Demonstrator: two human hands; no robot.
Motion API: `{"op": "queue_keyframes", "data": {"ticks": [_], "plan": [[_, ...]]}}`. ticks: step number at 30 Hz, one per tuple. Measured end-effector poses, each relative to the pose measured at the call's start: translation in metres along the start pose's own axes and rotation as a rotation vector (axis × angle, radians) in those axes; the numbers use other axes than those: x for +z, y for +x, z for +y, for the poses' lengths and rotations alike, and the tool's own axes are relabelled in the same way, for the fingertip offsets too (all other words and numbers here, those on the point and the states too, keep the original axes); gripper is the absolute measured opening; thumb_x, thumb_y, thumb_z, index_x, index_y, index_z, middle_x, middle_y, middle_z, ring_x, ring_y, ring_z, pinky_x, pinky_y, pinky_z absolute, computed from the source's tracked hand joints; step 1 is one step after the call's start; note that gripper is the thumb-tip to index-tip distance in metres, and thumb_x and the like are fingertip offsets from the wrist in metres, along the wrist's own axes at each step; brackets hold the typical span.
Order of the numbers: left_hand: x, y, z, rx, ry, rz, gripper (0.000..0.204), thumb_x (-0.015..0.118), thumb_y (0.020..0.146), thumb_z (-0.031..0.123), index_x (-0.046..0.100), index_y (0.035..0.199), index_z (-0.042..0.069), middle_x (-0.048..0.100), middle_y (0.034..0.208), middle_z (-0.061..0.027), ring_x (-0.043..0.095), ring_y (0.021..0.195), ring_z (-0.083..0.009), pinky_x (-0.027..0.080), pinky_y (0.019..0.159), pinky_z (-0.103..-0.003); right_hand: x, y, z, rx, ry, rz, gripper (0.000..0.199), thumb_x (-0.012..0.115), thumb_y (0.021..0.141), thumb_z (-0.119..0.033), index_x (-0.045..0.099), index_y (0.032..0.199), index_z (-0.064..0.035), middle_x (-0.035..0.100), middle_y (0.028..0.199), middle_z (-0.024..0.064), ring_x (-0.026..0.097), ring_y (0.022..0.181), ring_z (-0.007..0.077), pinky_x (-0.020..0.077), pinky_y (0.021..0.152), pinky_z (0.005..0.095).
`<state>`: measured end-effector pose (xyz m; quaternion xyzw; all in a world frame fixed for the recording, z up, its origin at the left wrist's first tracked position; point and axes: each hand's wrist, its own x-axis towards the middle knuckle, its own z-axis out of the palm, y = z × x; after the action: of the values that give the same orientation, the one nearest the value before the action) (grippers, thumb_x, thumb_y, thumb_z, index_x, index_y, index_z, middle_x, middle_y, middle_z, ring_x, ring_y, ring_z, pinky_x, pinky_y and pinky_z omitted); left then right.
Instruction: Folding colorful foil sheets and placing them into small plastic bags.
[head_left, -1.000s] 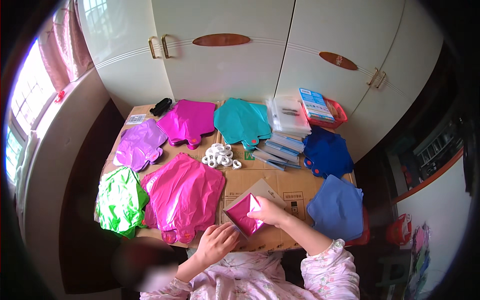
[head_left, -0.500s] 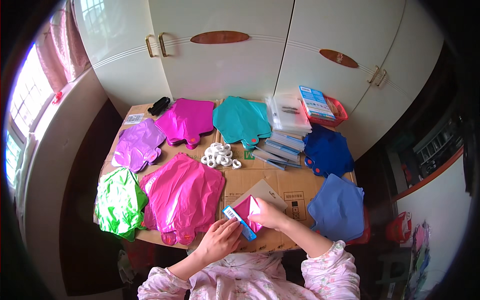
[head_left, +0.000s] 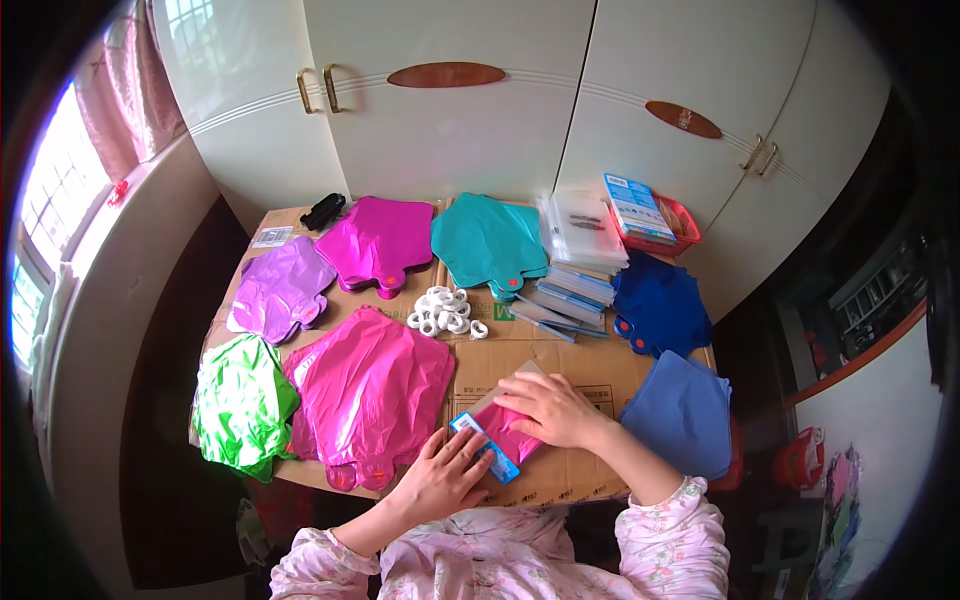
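Observation:
On the cardboard near the front edge lies a folded pink foil piece (head_left: 492,421) with a blue card strip (head_left: 507,470) along its lower-left side. A clear plastic sleeve seems to extend beyond the foil, mostly covered. My left hand (head_left: 440,474) rests on the strip, fingers stretched out flat. Spread over the foil and sleeve, my right hand (head_left: 556,411) presses down with an open palm. Beside my left hand is a stack of large pink foil balloons (head_left: 370,390), flat and uninflated. What lies under my right palm is hidden.
Around the cardboard-covered table (head_left: 540,350) lie flat foil stacks: green (head_left: 240,405), lilac (head_left: 280,290), magenta (head_left: 375,240), teal (head_left: 490,245), dark blue (head_left: 660,305), light blue (head_left: 680,415). White rings (head_left: 440,310), blue-edged packets (head_left: 570,297), clear sleeves (head_left: 580,235) and a red basket (head_left: 683,225) also sit there.
My right hand has gone from gripping the pink foil's edge to lying spread over it and the sleeve. My left hand stays on the blue strip.

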<state>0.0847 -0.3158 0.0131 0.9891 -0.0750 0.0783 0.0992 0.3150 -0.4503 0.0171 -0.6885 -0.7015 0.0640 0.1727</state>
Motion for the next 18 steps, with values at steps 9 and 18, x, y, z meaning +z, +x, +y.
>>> {"op": "queue_keyframes", "data": {"ticks": [9,18], "plan": [[-0.009,0.001,-0.003,0.055,0.016,-0.135,0.064,0.057,0.079,0.063,0.043,0.137,0.039,0.033,0.144,-0.0181,0.031,0.133,-0.0399,0.025,0.106,-0.057,0.02,-0.004,0.024,-0.159,-0.099,-0.118,0.067,0.046,0.086,-0.057,0.038,0.142,-0.0216,0.037,0.147,-0.0004,0.027,0.138,0.0295,0.0206,0.112,0.0484],[0.0,0.004,0.013,0.012,0.045,-0.069,0.069,0.059,0.075,0.064,0.044,0.136,0.038,0.036,0.139,-0.0212,0.035,0.126,-0.0462,0.029,0.102,-0.059,0.016,0.018,0.022,-0.166,-0.039,-0.037,0.047,0.054,0.089,-0.041,0.052,0.131,-0.0181,0.046,0.14,0.0035,0.036,0.133,0.0297,0.0288,0.108,0.0486]]}}
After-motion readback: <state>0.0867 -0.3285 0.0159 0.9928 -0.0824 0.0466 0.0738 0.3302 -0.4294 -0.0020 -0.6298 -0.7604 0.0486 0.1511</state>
